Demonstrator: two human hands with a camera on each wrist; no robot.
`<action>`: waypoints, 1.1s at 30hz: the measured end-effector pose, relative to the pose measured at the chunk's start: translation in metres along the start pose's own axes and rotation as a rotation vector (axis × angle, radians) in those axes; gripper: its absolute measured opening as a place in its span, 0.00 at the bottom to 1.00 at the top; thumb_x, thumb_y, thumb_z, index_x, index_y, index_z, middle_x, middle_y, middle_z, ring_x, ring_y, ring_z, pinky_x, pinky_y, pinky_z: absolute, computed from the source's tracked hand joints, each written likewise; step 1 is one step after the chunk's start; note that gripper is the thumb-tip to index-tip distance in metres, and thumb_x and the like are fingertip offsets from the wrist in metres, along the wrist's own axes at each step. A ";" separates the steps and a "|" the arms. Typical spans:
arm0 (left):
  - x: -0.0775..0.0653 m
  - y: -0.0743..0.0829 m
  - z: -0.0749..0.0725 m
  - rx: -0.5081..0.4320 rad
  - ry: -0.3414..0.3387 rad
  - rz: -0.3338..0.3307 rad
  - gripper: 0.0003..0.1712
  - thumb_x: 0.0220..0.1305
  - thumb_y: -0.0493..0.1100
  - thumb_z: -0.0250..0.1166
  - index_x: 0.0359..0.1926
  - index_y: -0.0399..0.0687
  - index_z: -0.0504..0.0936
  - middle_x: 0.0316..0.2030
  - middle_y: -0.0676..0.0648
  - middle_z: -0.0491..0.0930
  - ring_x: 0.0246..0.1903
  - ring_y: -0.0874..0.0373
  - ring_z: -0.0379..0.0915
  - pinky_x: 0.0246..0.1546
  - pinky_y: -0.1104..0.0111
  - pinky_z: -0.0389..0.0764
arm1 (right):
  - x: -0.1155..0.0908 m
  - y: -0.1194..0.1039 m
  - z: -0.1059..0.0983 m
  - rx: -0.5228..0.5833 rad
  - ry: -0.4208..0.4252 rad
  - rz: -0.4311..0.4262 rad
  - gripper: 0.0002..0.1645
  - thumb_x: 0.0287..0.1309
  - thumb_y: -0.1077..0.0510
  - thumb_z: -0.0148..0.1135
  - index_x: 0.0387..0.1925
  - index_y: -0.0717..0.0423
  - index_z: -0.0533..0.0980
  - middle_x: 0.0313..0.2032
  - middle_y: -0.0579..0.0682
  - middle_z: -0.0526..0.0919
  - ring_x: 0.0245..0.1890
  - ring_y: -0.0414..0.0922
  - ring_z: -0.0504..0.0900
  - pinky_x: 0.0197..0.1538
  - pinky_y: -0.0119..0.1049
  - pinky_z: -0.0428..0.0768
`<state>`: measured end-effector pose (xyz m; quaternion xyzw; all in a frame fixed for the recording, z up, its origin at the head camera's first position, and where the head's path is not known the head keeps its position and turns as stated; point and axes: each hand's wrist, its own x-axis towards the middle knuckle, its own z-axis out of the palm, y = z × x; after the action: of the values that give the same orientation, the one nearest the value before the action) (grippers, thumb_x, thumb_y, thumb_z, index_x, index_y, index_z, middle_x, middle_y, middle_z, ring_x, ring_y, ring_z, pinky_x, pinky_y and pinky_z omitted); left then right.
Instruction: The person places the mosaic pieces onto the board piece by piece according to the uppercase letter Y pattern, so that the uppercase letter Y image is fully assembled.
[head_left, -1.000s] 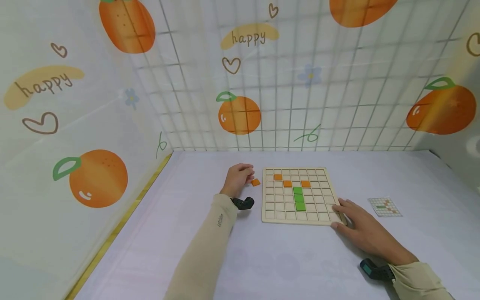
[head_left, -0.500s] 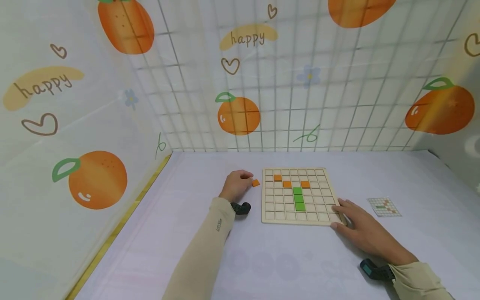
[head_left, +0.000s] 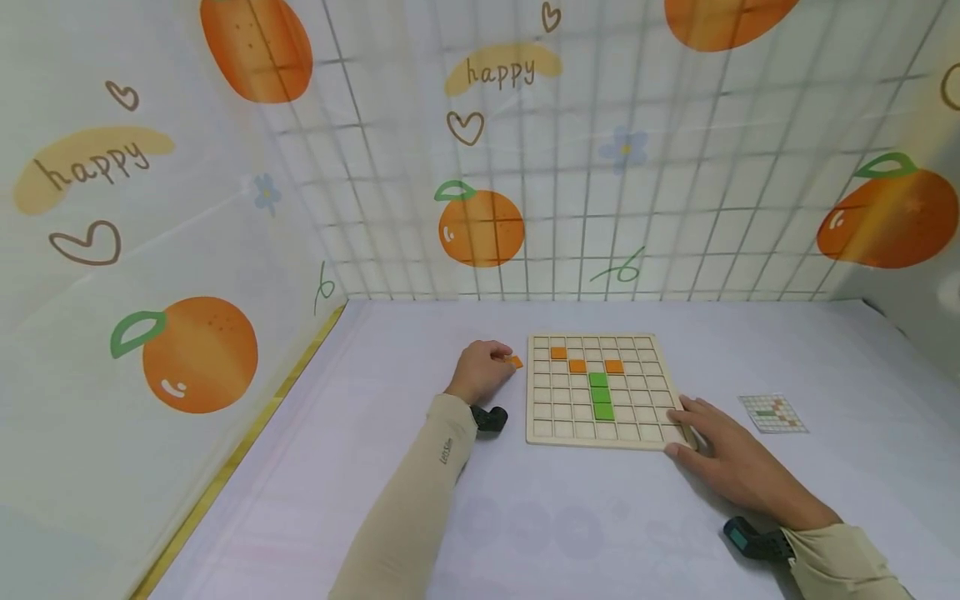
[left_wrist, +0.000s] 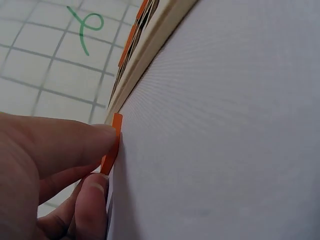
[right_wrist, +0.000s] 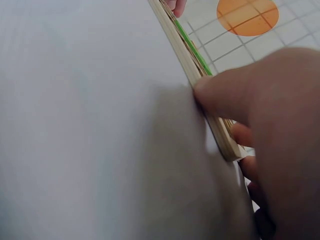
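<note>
Just left of the wooden grid board (head_left: pixel 555 420), my left hand (head_left: pixel 480 372) pinches a thin orange square tile (head_left: pixel 516 362) between thumb and fingertips. The left wrist view shows that orange tile (left_wrist: pixel 116 134) edge-on, close over the white cloth and near the board's side. My right hand (head_left: pixel 729 462) holds the board's near right corner, its thumb (right_wrist: pixel 215 92) against the front edge and other fingers around the right side. Set in the board's squares are several tiles: a column of green tiles (head_left: pixel 600 396) and orange tiles (head_left: pixel 577 367) farther back.
A small pattern card (head_left: pixel 774 413) with a printed grid lies right of the board, beyond my right hand. White cloth (head_left: pixel 525 517) covers the table. Printed curtains (head_left: pixel 390 208) stand behind and on the left, where a yellow strip (head_left: pixel 247 446) runs along the edge.
My left hand has come toward the near side and then right, its fingers closing on the loose orange tile, which has shifted slightly. The right hand stays at the board's corner.
</note>
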<state>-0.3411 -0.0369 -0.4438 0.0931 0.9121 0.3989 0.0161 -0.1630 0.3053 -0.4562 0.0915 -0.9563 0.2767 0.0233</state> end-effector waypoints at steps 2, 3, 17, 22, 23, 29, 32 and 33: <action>0.001 0.001 0.001 0.017 -0.001 0.006 0.16 0.62 0.40 0.67 0.51 0.46 0.86 0.42 0.51 0.80 0.43 0.56 0.74 0.47 0.63 0.76 | 0.000 0.001 0.000 -0.003 0.006 -0.007 0.41 0.67 0.38 0.61 0.69 0.62 0.68 0.73 0.67 0.56 0.72 0.69 0.51 0.66 0.68 0.54; 0.001 0.001 0.001 0.022 -0.001 0.009 0.15 0.62 0.39 0.67 0.51 0.46 0.86 0.41 0.51 0.80 0.42 0.57 0.74 0.47 0.64 0.76 | 0.000 0.001 0.000 -0.003 0.007 -0.009 0.41 0.67 0.38 0.61 0.69 0.62 0.68 0.73 0.67 0.56 0.72 0.69 0.51 0.66 0.68 0.54; 0.003 -0.004 0.001 -0.021 -0.017 0.010 0.12 0.62 0.40 0.70 0.47 0.50 0.84 0.39 0.52 0.80 0.40 0.56 0.74 0.44 0.63 0.76 | 0.000 0.000 -0.002 -0.011 0.000 -0.002 0.43 0.66 0.36 0.61 0.69 0.62 0.68 0.73 0.67 0.57 0.72 0.69 0.52 0.66 0.68 0.55; 0.003 -0.002 0.001 -0.012 -0.015 0.009 0.12 0.61 0.41 0.70 0.47 0.51 0.83 0.40 0.52 0.79 0.40 0.55 0.73 0.45 0.62 0.76 | 0.000 0.001 -0.002 0.002 0.005 -0.007 0.42 0.66 0.37 0.61 0.69 0.62 0.68 0.73 0.67 0.56 0.72 0.69 0.51 0.66 0.69 0.54; 0.004 -0.002 0.001 -0.011 -0.015 0.008 0.12 0.61 0.41 0.70 0.47 0.52 0.83 0.40 0.52 0.79 0.40 0.55 0.73 0.45 0.62 0.75 | 0.000 0.001 -0.002 0.005 0.006 -0.007 0.42 0.66 0.37 0.61 0.69 0.62 0.68 0.73 0.67 0.56 0.72 0.69 0.51 0.66 0.69 0.54; 0.004 -0.003 0.002 -0.018 -0.008 0.009 0.12 0.61 0.41 0.69 0.46 0.53 0.84 0.38 0.52 0.79 0.40 0.54 0.72 0.44 0.62 0.75 | 0.000 0.001 0.000 0.009 0.008 -0.010 0.42 0.66 0.37 0.61 0.69 0.62 0.68 0.73 0.67 0.56 0.72 0.69 0.51 0.66 0.68 0.54; 0.004 -0.003 0.002 -0.021 -0.006 0.008 0.12 0.62 0.41 0.69 0.47 0.53 0.84 0.38 0.52 0.79 0.40 0.54 0.72 0.44 0.62 0.75 | -0.001 0.001 -0.001 0.013 0.007 -0.010 0.42 0.66 0.37 0.61 0.69 0.61 0.68 0.73 0.67 0.56 0.73 0.69 0.51 0.66 0.68 0.54; 0.004 -0.003 0.002 -0.021 -0.005 0.006 0.12 0.62 0.41 0.69 0.47 0.53 0.84 0.38 0.52 0.79 0.40 0.54 0.72 0.44 0.62 0.75 | -0.001 0.001 -0.001 0.012 0.006 -0.008 0.43 0.66 0.36 0.61 0.69 0.61 0.68 0.73 0.67 0.56 0.73 0.69 0.51 0.66 0.68 0.54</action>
<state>-0.3450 -0.0370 -0.4476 0.0965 0.9075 0.4083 0.0183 -0.1626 0.3063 -0.4561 0.0948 -0.9542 0.2824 0.0268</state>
